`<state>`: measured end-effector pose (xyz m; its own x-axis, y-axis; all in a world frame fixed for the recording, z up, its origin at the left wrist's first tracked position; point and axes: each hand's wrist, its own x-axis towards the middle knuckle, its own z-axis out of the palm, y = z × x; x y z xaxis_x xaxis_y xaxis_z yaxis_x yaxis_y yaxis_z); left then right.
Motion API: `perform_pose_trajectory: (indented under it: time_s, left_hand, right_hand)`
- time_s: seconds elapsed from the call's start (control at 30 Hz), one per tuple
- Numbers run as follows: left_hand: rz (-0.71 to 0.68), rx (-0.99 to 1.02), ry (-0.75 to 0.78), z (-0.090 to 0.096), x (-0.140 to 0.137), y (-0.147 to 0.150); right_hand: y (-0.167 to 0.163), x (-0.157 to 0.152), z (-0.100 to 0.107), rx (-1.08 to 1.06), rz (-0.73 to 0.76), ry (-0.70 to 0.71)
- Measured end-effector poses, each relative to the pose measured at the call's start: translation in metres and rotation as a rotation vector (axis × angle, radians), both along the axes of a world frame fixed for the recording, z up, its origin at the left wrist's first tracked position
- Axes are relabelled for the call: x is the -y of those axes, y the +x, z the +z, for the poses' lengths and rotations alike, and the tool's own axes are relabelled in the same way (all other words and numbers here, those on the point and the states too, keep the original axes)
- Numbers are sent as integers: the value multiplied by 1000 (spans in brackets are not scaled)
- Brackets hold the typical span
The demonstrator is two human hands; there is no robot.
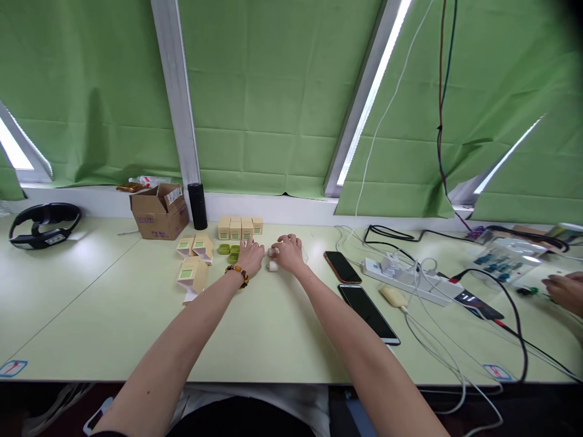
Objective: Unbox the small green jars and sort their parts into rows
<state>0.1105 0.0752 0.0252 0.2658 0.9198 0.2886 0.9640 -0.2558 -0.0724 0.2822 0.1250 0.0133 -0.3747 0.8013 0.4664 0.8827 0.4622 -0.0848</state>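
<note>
Green-bordered labels face you on the small tan cartons (pixel 235 230), four in a row at the back, but their print is too small to read. Three more cartons (pixel 194 276) lie to the left, labelled likewise. The cardboard box (pixel 157 220) bears purple print and a white label (pixel 173 195), both illegible from here. Blue-framed stickers (pixel 13 368) mark the table's near edge.

Your left hand (pixel 250 258), below a beaded bracelet (pixel 237 274), has its fingers curled down just beside the green containers (pixel 223 249); its fingertips are hidden, so you cannot tell whether it holds anything. Your right hand (pixel 289 252) keeps a narrow, bent-finger shape at the small white pieces (pixel 272 266), perhaps touching the upper one; whether it grips one cannot be told. On the far right, a co-worker's hand (pixel 566 291) is cut off by the frame.

The green containers sit in front of the carton row, their contents too small to make out. The cardboard box's flaps stand up, hiding its inside. Clear packaging (pixel 510 258) at right holds blue items.
</note>
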Motion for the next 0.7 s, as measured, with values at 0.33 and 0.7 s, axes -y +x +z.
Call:
perform_pose_trajectory:
  time_s: [0.33, 0.7]
  left_hand:
    - [11, 31, 24, 0, -21, 4]
    - [70, 55, 30, -7, -26, 6]
  right_hand:
    - [-3, -4, -1, -27, -14, -8]
    - [-2, -3, -2, -57, -75, -88]
